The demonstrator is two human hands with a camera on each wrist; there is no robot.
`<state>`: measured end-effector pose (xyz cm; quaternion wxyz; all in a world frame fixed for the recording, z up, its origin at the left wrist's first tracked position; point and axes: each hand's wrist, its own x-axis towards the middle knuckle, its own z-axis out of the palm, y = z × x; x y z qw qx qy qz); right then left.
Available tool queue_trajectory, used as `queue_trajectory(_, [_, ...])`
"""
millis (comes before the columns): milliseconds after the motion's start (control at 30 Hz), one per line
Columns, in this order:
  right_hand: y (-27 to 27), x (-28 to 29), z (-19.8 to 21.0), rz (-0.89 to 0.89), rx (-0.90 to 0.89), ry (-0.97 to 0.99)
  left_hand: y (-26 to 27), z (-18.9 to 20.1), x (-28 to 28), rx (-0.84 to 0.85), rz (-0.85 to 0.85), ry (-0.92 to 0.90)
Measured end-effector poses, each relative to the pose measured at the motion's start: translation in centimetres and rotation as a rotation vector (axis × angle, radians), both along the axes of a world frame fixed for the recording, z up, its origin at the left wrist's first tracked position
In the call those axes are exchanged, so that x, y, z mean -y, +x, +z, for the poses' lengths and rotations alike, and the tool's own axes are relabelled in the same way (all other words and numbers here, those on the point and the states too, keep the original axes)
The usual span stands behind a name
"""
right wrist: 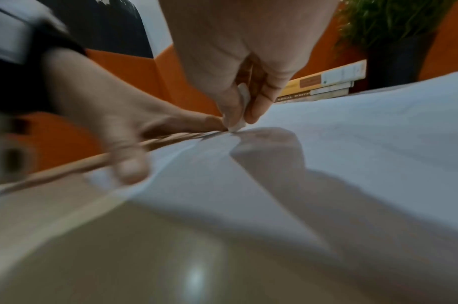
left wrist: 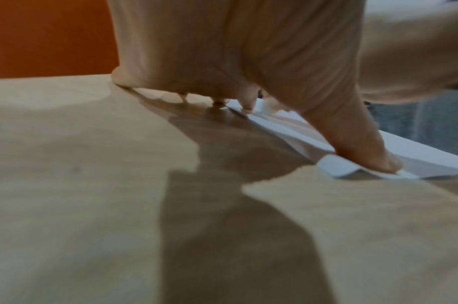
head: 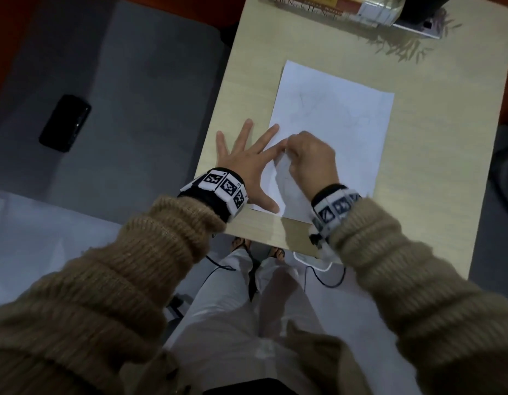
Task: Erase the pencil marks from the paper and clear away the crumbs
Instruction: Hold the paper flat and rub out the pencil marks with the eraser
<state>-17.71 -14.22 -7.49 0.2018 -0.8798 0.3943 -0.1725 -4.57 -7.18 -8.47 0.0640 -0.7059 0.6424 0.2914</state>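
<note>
Far left in the head view: one black phone (head: 65, 123), flat on a grey surface well apart from the table (head: 435, 155). Next, one left hand (head: 245, 163), fingers straight and spread, pressed flat across the table edge and the paper's left margin; thumb (left wrist: 363, 148) down on the near corner, which curls up a little in the left wrist view. One sheet of paper (head: 341, 121), white, lying slightly turned on the pale wooden table, with a few faint pencil marks (head: 306, 99) on its upper half, too dim to count. Just right of the left hand, nearly touching its forefinger, one right hand (head: 311, 158), fingers curled and pinched round one small white eraser (right wrist: 239, 121), tip down on the paper near its left edge. Crumbs possibly there, but too blurred to make out. Far end of the table: a stack of what look like three books (right wrist: 326, 86), and to their right one dark pot with a green plant (right wrist: 394, 26).
</note>
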Motion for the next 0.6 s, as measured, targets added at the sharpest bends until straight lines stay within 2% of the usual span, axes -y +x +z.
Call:
queue_trajectory(133, [-2.9,-6.0,-0.3,0.148,-0.036,0.096,-0.1,-0.1,-0.1,-0.002,-0.002,-0.004])
queue_trajectory(200, [-2.1,-3.2,-0.1,0.105,-0.031,0.113,0.0,0.0,0.0,0.003,-0.005,-0.005])
queue_trajectory(267, [-0.6,0.4,-0.2,-0.034,0.039,0.014,0.0,-0.1,0.1,0.007,-0.007,0.001])
queue_trajectory(333, [-0.5,-0.1,-0.1,-0.045,0.050,0.023,-0.1,0.0,0.0,0.008,-0.008,0.003])
queue_trajectory(433, [-2.2,-5.2,-0.2,0.078,0.018,0.056,-0.1,-0.2,-0.1,-0.002,0.001,-0.004])
queue_trajectory(467, [-2.5,-5.2,-0.2,0.094,0.007,0.077,-0.1,-0.2,0.0,-0.004,0.002,-0.006])
queue_trajectory(600, [-1.3,0.9,-0.5,-0.071,-0.028,0.042,-0.3,0.4,0.2,-0.015,0.016,0.012])
